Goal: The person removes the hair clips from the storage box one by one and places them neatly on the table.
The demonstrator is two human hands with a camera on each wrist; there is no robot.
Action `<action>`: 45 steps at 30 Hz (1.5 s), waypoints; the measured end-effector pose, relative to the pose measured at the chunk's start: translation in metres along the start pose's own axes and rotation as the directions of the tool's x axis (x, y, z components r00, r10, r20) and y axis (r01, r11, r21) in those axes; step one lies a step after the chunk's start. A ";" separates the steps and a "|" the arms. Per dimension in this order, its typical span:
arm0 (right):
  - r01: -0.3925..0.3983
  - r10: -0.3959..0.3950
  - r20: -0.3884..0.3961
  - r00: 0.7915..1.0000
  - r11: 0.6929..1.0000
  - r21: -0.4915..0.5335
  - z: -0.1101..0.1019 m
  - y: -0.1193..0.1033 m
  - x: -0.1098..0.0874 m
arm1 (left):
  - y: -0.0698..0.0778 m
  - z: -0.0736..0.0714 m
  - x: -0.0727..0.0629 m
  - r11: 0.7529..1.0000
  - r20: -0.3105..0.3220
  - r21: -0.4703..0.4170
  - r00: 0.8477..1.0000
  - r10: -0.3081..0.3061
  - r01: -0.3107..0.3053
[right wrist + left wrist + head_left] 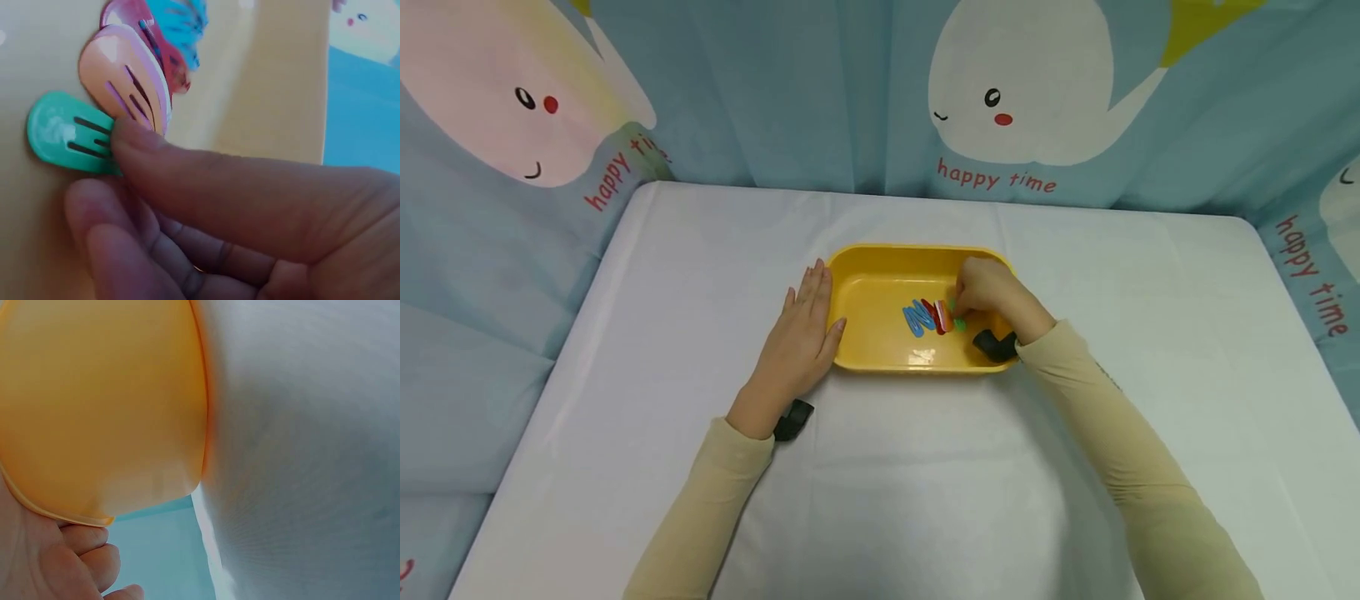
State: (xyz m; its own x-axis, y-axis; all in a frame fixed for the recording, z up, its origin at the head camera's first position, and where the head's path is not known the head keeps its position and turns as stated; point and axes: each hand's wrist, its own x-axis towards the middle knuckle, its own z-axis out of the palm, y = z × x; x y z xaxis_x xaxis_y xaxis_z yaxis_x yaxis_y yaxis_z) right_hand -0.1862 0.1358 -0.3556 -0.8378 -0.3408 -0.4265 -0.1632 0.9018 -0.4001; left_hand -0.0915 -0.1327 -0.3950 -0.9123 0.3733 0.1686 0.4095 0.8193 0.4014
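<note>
A yellow tray (880, 362) lies on the white table. My left hand (801, 333) rests along its left rim with straight fingers; the left wrist view shows the tray's outer wall (106, 412) beside the palm. Inside the tray, my right hand (992, 287) pinches a green snap hair clip (65, 134) between thumb and fingers; the clip's narrow end is hidden by them. Beside it lie an orange hair clip (103, 65) with a pale edge, red hair clips (122, 12) and blue hair clips (181, 25), lined up close together. Their exact number is hard to tell.
A black wrist device (793, 421) sits at the left wrist, and another black device (994, 345) at the right wrist overhangs the tray's front right corner. A blue curtain (797, 100) with whale prints hangs behind the white-covered table (895, 500).
</note>
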 end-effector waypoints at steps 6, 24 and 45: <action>-0.020 0.009 0.073 0.997 0.988 0.155 0.001 0.001 0.001 | 0.000 0.001 -0.002 1.000 0.005 -0.001 1.000 -0.007 0.007; 0.004 -0.016 0.030 0.999 0.921 0.389 -0.002 0.003 -0.006 | 0.002 -0.001 -0.001 1.000 0.008 0.004 1.000 -0.016 0.016; 0.061 -0.082 0.007 0.997 0.795 0.604 -0.017 0.022 -0.032 | 0.002 -0.002 -0.002 1.000 0.005 0.010 1.000 -0.017 0.017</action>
State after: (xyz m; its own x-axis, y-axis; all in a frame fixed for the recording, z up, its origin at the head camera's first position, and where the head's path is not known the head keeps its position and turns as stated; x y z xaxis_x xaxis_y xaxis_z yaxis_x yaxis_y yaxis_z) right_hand -0.1722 0.1714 -0.3371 -0.8180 -0.4153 -0.3980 0.1338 0.5356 -0.8338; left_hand -0.0888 -0.1325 -0.3929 -0.9191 0.3613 0.1574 0.3939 0.8300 0.3948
